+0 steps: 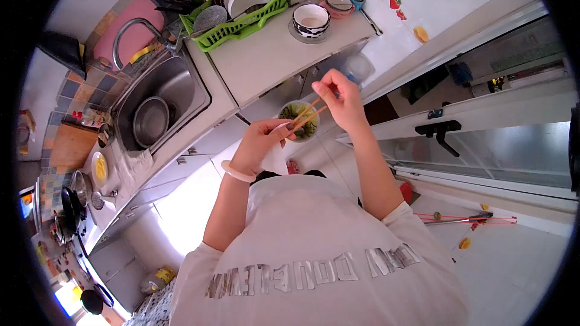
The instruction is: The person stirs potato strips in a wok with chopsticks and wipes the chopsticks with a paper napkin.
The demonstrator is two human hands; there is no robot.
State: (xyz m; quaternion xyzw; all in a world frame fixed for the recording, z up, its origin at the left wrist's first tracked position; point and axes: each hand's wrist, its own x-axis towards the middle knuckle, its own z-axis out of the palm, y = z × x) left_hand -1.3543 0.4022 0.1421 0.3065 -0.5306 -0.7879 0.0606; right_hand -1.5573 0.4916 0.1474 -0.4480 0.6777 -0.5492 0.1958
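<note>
Two thin yellow-orange strips [311, 115], chopsticks or a stretched band, span the gap between my hands. Their lower left ends are pinched in the fingers of my left hand [263, 139], which wears a pale bangle [238, 171] at the wrist. A white tissue or cloth [275, 158] hangs under that hand. My right hand [343, 101] is curled, thumb against fingers, at the strips' upper right ends; its exact hold on them is unclear. Below the strips stands a round pale container [300, 134] with green bits inside, partly hidden by my left hand.
A worktop [241, 78] carries a green dish rack [223, 37] and a black-and-white bowl [311, 19]. The sink [188, 84] holds a metal basin [151, 122]. A plate of yellow food [99, 169] lies further left. On the right is a window with a black handle [438, 128].
</note>
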